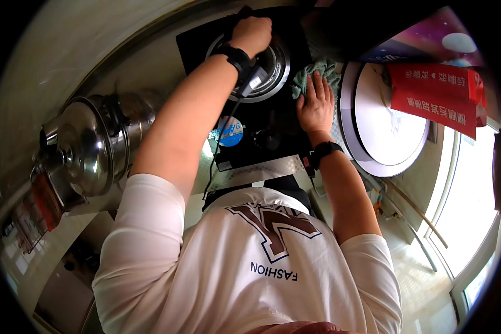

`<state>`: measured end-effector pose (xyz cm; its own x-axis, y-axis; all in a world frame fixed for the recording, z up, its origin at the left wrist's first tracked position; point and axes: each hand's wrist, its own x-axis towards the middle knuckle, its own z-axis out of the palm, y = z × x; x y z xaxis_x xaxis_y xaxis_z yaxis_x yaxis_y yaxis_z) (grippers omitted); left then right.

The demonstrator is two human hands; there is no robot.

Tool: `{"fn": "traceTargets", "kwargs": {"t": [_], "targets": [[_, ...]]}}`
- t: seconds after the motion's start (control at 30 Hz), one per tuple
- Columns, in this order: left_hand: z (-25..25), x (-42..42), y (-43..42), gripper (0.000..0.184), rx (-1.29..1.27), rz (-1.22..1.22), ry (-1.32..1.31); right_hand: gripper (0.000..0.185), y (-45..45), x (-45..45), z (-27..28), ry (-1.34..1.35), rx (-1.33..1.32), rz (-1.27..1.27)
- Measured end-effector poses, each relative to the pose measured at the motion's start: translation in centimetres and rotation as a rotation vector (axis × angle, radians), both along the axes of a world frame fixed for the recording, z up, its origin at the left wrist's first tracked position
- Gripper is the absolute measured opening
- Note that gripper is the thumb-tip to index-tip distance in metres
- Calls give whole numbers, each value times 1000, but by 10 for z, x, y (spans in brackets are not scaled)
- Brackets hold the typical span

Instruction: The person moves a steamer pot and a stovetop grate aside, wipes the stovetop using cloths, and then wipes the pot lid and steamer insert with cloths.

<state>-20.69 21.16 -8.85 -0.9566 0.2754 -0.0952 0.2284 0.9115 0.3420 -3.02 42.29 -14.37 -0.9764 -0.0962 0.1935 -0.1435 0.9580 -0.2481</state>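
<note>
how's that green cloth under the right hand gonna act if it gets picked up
The green cloth will probably be floppy and sag, since it lies bunched in loose folds. It is likely light for its size, though the picture can't show whether it is wet. It seems unlikely to roll, given its crumpled shape under the right hand.

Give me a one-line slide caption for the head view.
Right hand on a green cloth, left hand over the burner of a black stove.

A lidded metal pot [97, 149] sits left, a red bag [437, 99] right.
</note>
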Motion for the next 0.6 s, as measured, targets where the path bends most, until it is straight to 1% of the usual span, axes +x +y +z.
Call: {"fn": "traceTargets", "kwargs": {"t": [0.03,0.1,0.13,0.17,0.23,0.27,0.3,0.37,0.4,0.43,0.53,0.57,0.6], "targets": [[9,13,17,28,-55,-16,5,58,0,0,0,-1,5,-6],[1,27,37,20,-73,-13,71,58,0,1,0,7,-17,0],[0,33,40,18,-49,-60,112,59,0,0,0,8,-20,1],[-1,39,45,16,-66,-86,83,59,0,-1,0,12,-27,-1],[-12,55,44,13,-80,-300,235,59,-1,0,3,7,-31,-5],[-19,60,41,10,-28,-363,309,58,-1,1,3,-4,-23,-10],[-18,60,37,10,-30,-367,297,58,-1,1,3,-15,-27,-12],[-9,54,29,9,63,-321,231,58,0,1,3,3,-25,-5],[-12,56,32,8,82,-293,241,57,0,1,3,4,-25,-8],[-15,61,36,8,80,-296,243,57,0,0,2,7,-27,-11],[-25,102,47,9,-32,-348,428,56,0,-1,2,15,-45,-3],[-22,120,46,9,-28,-358,378,56,0,-2,3,21,-47,-4],[-22,134,39,11,-34,-385,388,56,0,0,2,22,-50,-4]]}}
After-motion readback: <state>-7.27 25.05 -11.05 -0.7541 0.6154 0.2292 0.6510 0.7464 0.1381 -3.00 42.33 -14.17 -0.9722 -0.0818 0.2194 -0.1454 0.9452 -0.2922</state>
